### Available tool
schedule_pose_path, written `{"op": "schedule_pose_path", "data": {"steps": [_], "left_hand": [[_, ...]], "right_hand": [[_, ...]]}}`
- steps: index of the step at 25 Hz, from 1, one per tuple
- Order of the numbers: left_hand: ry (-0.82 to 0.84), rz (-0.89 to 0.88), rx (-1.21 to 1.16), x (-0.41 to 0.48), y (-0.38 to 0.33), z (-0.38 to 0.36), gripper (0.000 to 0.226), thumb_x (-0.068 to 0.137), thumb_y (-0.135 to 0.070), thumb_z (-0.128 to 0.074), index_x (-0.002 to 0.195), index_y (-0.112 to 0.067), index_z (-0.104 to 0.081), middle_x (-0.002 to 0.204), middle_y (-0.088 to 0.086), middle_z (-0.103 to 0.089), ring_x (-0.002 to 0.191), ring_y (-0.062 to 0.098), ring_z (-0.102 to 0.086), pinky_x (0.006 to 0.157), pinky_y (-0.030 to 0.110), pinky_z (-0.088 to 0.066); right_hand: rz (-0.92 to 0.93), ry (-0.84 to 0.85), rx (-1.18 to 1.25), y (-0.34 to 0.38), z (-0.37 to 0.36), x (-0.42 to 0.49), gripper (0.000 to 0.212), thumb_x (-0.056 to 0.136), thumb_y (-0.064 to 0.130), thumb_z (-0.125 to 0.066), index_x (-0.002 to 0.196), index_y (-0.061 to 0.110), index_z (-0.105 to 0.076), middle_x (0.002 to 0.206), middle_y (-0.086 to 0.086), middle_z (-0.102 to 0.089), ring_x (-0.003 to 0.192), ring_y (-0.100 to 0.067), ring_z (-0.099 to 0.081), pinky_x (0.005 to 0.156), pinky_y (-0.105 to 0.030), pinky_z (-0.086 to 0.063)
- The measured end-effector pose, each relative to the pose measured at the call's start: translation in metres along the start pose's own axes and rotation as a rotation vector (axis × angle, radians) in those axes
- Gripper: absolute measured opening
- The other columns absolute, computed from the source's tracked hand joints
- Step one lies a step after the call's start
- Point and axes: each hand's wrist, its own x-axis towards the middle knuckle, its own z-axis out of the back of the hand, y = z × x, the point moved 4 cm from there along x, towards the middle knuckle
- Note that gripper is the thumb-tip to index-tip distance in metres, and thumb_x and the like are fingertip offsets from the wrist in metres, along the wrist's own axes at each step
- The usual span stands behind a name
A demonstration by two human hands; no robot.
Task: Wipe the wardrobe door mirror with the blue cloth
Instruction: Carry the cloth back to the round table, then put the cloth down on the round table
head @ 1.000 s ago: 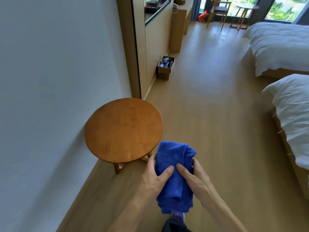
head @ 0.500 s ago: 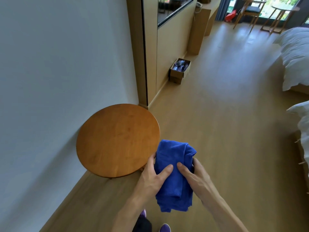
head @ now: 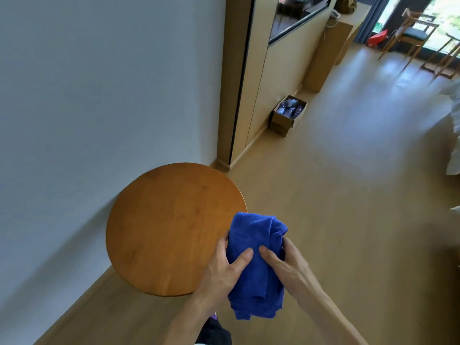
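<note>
A folded blue cloth (head: pixel 256 262) hangs in front of me, held by both hands. My left hand (head: pixel 224 272) grips its left side with the thumb pressed on the front. My right hand (head: pixel 286 270) grips the right side, thumb also on the front. The wardrobe (head: pixel 251 78) stands ahead along the left wall, wood-coloured with a dark vertical edge strip. A dark-framed reflective panel (head: pixel 296 16) sits high on its face, seen at a steep angle.
A round wooden side table (head: pixel 164 227) stands against the pale wall at the left, close to my hands. A cardboard box (head: pixel 287 115) of small items sits on the floor by the wardrobe. Chairs (head: pixel 413 38) stand far back; white bedding (head: pixel 454 135) is at the right edge.
The view has moved forward and turned left: the table and wardrobe are closer and the beds have slid off to the right. Both hands keep the same hold on the cloth.
</note>
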Motion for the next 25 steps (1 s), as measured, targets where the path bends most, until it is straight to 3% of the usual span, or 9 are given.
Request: {"op": "schedule_pose_path", "data": {"steps": [6,10,17,20,25], "left_hand": [[-0.193,-0.063,-0.015,0.029,-0.034,0.059,0.04,0.093,-0.038,-0.07,0.127,-0.042,-0.05,0.123,-0.022,-0.063,0.104,-0.017,-0.059,0.08,0.004,-0.047],[-0.32,-0.011,-0.133,0.042,-0.029,0.091,0.048,0.093,-0.04,-0.069,0.137,-0.036,-0.049,0.127,-0.017,-0.064,0.111,-0.003,-0.063,0.094,0.022,-0.053],[-0.57,0.079,-0.318,0.063,-0.023,0.107,0.03,0.093,-0.05,-0.065,0.117,-0.032,-0.064,0.102,-0.02,-0.075,0.094,-0.003,-0.071,0.074,0.017,-0.055],[-0.687,0.116,-0.385,0.08,-0.029,0.107,0.032,0.091,-0.052,-0.066,0.107,-0.024,-0.067,0.093,-0.014,-0.077,0.086,0.001,-0.073,0.065,0.013,-0.053],[-0.817,0.169,-0.556,0.114,-0.038,0.093,0.04,0.087,-0.052,-0.074,0.111,-0.021,-0.065,0.096,-0.01,-0.077,0.09,0.005,-0.074,0.069,0.016,-0.056]], "right_hand": [[0.051,0.156,-0.104,0.049,-0.049,0.057,0.015,0.094,0.033,-0.068,0.108,0.031,-0.063,0.098,0.017,-0.074,0.088,0.001,-0.07,0.072,-0.02,-0.054],[0.064,0.281,-0.185,0.07,-0.084,0.094,0.017,0.092,0.034,-0.069,0.107,0.029,-0.063,0.096,0.014,-0.075,0.085,0.001,-0.07,0.07,-0.018,-0.055],[0.056,0.529,-0.287,0.093,-0.119,0.155,0.014,0.093,0.031,-0.068,0.105,0.024,-0.065,0.096,0.007,-0.076,0.087,-0.006,-0.072,0.08,-0.03,-0.058],[0.048,0.658,-0.339,0.105,-0.127,0.19,0.017,0.093,0.032,-0.069,0.104,0.02,-0.065,0.095,0.003,-0.076,0.087,-0.011,-0.072,0.078,-0.03,-0.058],[-0.037,0.887,-0.408,0.116,-0.143,0.255,0.02,0.091,0.031,-0.07,0.106,0.018,-0.067,0.099,0.002,-0.076,0.094,-0.017,-0.073,0.089,-0.042,-0.058]]}}
